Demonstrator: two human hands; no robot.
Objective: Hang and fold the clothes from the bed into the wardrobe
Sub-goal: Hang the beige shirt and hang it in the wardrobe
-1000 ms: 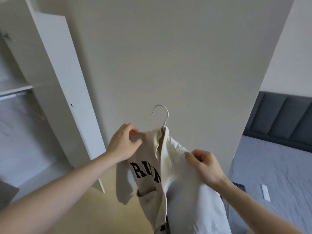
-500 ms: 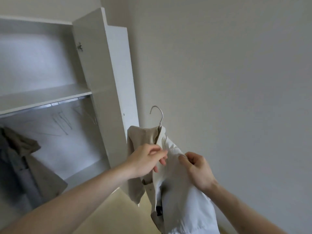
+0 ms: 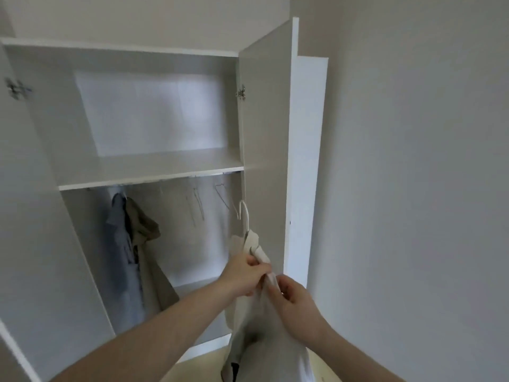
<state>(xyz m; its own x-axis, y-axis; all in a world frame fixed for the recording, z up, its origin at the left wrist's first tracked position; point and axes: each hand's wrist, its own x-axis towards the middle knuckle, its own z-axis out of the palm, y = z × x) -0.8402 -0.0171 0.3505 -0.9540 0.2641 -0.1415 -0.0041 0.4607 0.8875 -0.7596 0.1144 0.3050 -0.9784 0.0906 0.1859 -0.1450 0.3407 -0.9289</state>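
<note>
Both arms reach forward at the open wardrobe [image 3: 148,172]; the left hand [image 3: 243,275] curls its fingers round the cream shirt [image 3: 264,337] just below the white hanger [image 3: 244,216]; the right hand [image 3: 296,301] pinches the same cloth beside it; inside, left of the hands, a blue-grey garment [image 3: 124,260] and a tan garment [image 3: 146,232] hang under the shelf [image 3: 154,172], bare wire hangers [image 3: 198,202] further right.

Both forearms are bare, no sleeves in view, and the right hand [image 3: 296,297] possibly wears a thin ring.
</note>
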